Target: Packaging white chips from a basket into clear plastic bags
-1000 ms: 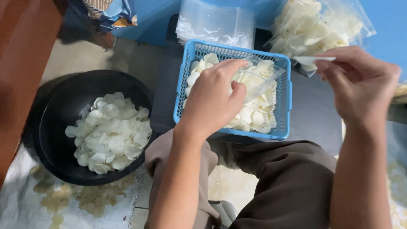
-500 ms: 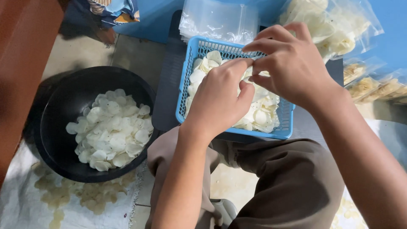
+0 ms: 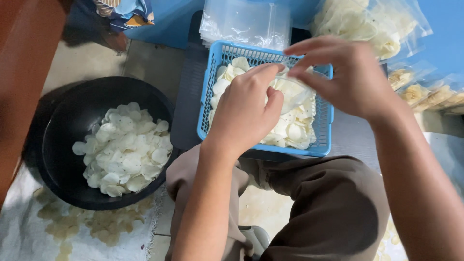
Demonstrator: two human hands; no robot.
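Both hands over the blue lattice basket (image 3: 325, 126) of pale, thin, curled chips. Left hand (image 3: 244, 113) closed, thumb and fingers pinching one edge of a small clear plastic bag (image 3: 294, 93); right hand (image 3: 349, 77) arched above, fingertips seemingly on the opposite edge, though grip hidden by glare. Bag held low over the basket, probably so spills drop back in. Glossy black bowl (image 3: 72, 121) of more chips at left; stack of limp clear bags (image 3: 246, 21) beyond.
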